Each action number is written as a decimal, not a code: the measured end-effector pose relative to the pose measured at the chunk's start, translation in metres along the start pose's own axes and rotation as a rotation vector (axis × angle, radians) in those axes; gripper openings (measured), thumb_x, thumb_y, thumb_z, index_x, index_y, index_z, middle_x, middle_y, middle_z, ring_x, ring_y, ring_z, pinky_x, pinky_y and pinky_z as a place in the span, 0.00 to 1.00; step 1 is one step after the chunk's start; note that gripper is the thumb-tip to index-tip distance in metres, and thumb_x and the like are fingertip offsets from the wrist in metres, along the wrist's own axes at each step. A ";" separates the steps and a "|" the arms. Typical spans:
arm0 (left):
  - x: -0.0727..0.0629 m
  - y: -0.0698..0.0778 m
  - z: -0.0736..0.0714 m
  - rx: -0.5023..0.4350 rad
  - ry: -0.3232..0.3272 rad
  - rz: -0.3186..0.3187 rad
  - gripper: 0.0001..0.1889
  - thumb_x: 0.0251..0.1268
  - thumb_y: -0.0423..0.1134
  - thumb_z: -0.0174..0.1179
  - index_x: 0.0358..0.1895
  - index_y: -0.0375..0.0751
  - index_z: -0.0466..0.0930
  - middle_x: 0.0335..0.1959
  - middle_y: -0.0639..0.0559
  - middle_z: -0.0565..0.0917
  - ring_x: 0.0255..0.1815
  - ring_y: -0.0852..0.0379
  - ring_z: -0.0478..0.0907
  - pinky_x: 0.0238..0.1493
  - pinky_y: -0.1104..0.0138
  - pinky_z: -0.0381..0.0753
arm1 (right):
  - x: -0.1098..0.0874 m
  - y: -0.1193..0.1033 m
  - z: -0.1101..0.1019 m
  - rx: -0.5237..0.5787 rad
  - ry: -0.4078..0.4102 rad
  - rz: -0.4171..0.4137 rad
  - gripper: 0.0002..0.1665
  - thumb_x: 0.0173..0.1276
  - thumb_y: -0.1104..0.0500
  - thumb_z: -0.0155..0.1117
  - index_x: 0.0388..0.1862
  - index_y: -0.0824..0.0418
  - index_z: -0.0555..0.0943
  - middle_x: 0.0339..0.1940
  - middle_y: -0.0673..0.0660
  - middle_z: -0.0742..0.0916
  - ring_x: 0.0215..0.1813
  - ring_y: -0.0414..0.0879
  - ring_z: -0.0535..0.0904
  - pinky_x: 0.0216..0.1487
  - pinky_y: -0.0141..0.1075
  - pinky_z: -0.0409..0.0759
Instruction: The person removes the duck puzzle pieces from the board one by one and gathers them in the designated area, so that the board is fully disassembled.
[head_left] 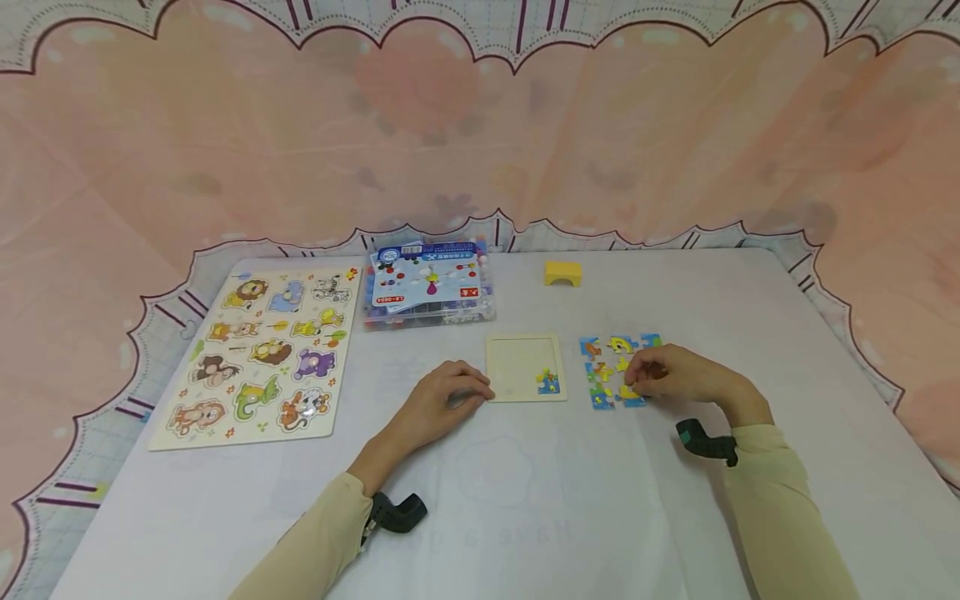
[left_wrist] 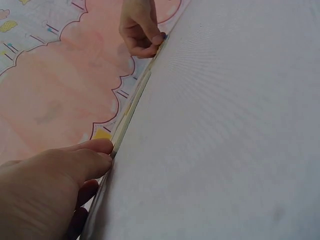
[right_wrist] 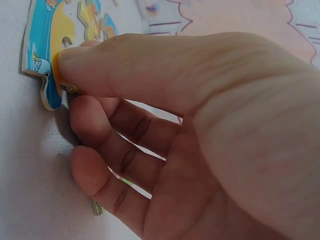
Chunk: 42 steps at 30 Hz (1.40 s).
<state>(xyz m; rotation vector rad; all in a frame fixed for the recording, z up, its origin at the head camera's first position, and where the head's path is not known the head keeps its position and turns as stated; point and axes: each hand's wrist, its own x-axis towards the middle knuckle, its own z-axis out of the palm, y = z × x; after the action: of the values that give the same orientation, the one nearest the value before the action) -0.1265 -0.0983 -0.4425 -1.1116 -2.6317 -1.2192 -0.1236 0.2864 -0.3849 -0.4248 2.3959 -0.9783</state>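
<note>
A small square puzzle tray lies flat on the white table, with blue and yellow puzzle pieces in its lower right corner. My left hand pinches the tray's lower left edge between thumb and fingers. To the right of the tray, several loose puzzle pieces are spread in a rough block. Over their right side is my right hand, its thumb and forefinger pinching a blue and yellow puzzle piece. In the right wrist view the thumb covers part of that piece.
On the left lies a large animal puzzle board. Behind it stands a clear plastic box with a printed sheet on top. A yellow arch block sits toward the back. Patterned cloth hangs beyond the table.
</note>
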 end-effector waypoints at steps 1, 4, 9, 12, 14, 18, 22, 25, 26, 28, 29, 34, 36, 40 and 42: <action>0.000 0.000 0.000 -0.001 -0.001 -0.001 0.07 0.61 0.34 0.63 0.39 0.51 0.86 0.45 0.59 0.82 0.49 0.61 0.75 0.52 0.64 0.76 | 0.001 0.000 0.000 -0.005 0.001 0.005 0.06 0.65 0.60 0.63 0.39 0.61 0.79 0.31 0.53 0.78 0.36 0.45 0.71 0.36 0.30 0.71; 0.000 0.001 0.000 0.002 0.000 -0.006 0.07 0.61 0.34 0.63 0.38 0.51 0.86 0.45 0.58 0.82 0.49 0.61 0.75 0.52 0.64 0.76 | 0.002 0.000 0.001 -0.027 0.008 0.015 0.06 0.65 0.59 0.62 0.40 0.60 0.79 0.32 0.53 0.78 0.37 0.46 0.71 0.37 0.31 0.71; -0.001 0.001 -0.001 0.002 -0.002 -0.014 0.07 0.60 0.34 0.63 0.38 0.51 0.86 0.45 0.58 0.82 0.49 0.60 0.75 0.53 0.63 0.76 | 0.007 -0.004 0.006 -0.073 0.075 -0.016 0.05 0.68 0.58 0.60 0.40 0.58 0.78 0.32 0.52 0.81 0.37 0.45 0.73 0.37 0.31 0.74; -0.001 0.000 -0.001 0.002 -0.001 -0.013 0.07 0.60 0.34 0.63 0.38 0.51 0.86 0.45 0.58 0.82 0.49 0.61 0.75 0.53 0.63 0.76 | 0.011 -0.008 0.010 -0.095 0.130 -0.060 0.04 0.69 0.57 0.58 0.40 0.56 0.78 0.31 0.51 0.81 0.36 0.44 0.73 0.35 0.30 0.74; -0.001 0.000 0.000 0.003 0.000 -0.011 0.07 0.60 0.34 0.63 0.38 0.52 0.86 0.45 0.59 0.82 0.49 0.61 0.75 0.53 0.64 0.76 | 0.015 -0.012 0.014 -0.095 0.147 -0.089 0.05 0.70 0.57 0.58 0.41 0.55 0.78 0.32 0.51 0.81 0.36 0.44 0.73 0.35 0.30 0.74; 0.000 -0.001 0.000 0.005 0.002 -0.006 0.07 0.60 0.34 0.64 0.38 0.52 0.86 0.45 0.59 0.82 0.50 0.61 0.75 0.53 0.64 0.76 | 0.022 -0.019 0.022 -0.056 0.145 -0.133 0.06 0.71 0.57 0.57 0.43 0.56 0.78 0.34 0.52 0.81 0.37 0.45 0.74 0.34 0.31 0.75; 0.000 0.000 0.000 0.003 0.003 -0.008 0.07 0.60 0.34 0.64 0.38 0.52 0.86 0.45 0.58 0.82 0.50 0.61 0.75 0.53 0.63 0.76 | 0.028 -0.025 0.030 -0.051 0.169 -0.161 0.07 0.71 0.57 0.56 0.44 0.57 0.78 0.35 0.52 0.82 0.37 0.45 0.75 0.34 0.31 0.76; 0.000 0.001 -0.001 0.001 0.002 -0.014 0.07 0.60 0.34 0.63 0.38 0.52 0.86 0.45 0.58 0.82 0.50 0.60 0.75 0.53 0.63 0.76 | 0.033 -0.029 0.036 -0.055 0.187 -0.167 0.08 0.71 0.59 0.56 0.45 0.57 0.78 0.37 0.52 0.82 0.37 0.45 0.75 0.33 0.31 0.76; 0.000 0.001 -0.001 0.000 0.002 -0.015 0.07 0.60 0.34 0.63 0.38 0.52 0.86 0.45 0.58 0.82 0.50 0.60 0.75 0.53 0.63 0.76 | 0.034 -0.030 0.038 -0.058 0.190 -0.169 0.08 0.70 0.59 0.56 0.46 0.57 0.78 0.37 0.52 0.82 0.37 0.45 0.75 0.33 0.31 0.76; -0.001 0.002 -0.001 -0.001 0.002 -0.014 0.07 0.61 0.34 0.63 0.38 0.51 0.86 0.45 0.58 0.82 0.49 0.60 0.75 0.53 0.63 0.76 | 0.037 -0.032 0.042 -0.061 0.195 -0.180 0.09 0.70 0.60 0.57 0.47 0.58 0.78 0.37 0.52 0.82 0.37 0.44 0.74 0.33 0.30 0.76; -0.001 0.002 -0.001 0.000 0.004 -0.011 0.07 0.61 0.34 0.63 0.38 0.51 0.86 0.45 0.58 0.82 0.49 0.60 0.75 0.53 0.63 0.76 | 0.038 -0.033 0.044 -0.066 0.200 -0.185 0.09 0.70 0.60 0.57 0.47 0.58 0.78 0.37 0.51 0.82 0.37 0.44 0.74 0.34 0.30 0.76; 0.000 0.002 -0.001 -0.010 0.019 0.014 0.07 0.60 0.34 0.63 0.38 0.50 0.86 0.44 0.57 0.82 0.49 0.59 0.75 0.53 0.63 0.76 | 0.043 -0.040 0.052 -0.112 0.225 -0.213 0.12 0.70 0.61 0.56 0.50 0.57 0.78 0.37 0.49 0.82 0.39 0.43 0.73 0.37 0.30 0.75; 0.000 0.002 -0.001 -0.013 0.018 0.017 0.07 0.61 0.34 0.63 0.38 0.50 0.86 0.45 0.57 0.82 0.49 0.59 0.75 0.53 0.63 0.76 | 0.045 -0.043 0.055 -0.134 0.226 -0.221 0.13 0.69 0.61 0.56 0.52 0.58 0.77 0.37 0.49 0.81 0.39 0.42 0.74 0.38 0.31 0.75; 0.000 0.001 -0.001 -0.012 0.013 0.009 0.07 0.61 0.34 0.63 0.38 0.51 0.86 0.45 0.58 0.82 0.49 0.60 0.75 0.53 0.63 0.76 | 0.049 -0.049 0.060 -0.137 0.217 -0.239 0.15 0.69 0.62 0.56 0.54 0.59 0.77 0.36 0.49 0.80 0.37 0.41 0.73 0.38 0.30 0.74; 0.000 0.001 -0.001 -0.011 0.016 0.013 0.07 0.61 0.34 0.63 0.38 0.51 0.86 0.45 0.58 0.82 0.49 0.60 0.75 0.52 0.63 0.76 | 0.051 -0.049 0.061 -0.134 0.221 -0.257 0.16 0.69 0.62 0.57 0.55 0.59 0.76 0.36 0.49 0.80 0.35 0.41 0.72 0.36 0.29 0.73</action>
<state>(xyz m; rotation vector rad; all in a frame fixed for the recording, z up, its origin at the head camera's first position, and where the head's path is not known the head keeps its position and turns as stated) -0.1260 -0.0983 -0.4414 -1.1140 -2.6051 -1.2366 -0.1264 0.1946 -0.4044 -0.7227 2.6641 -1.0221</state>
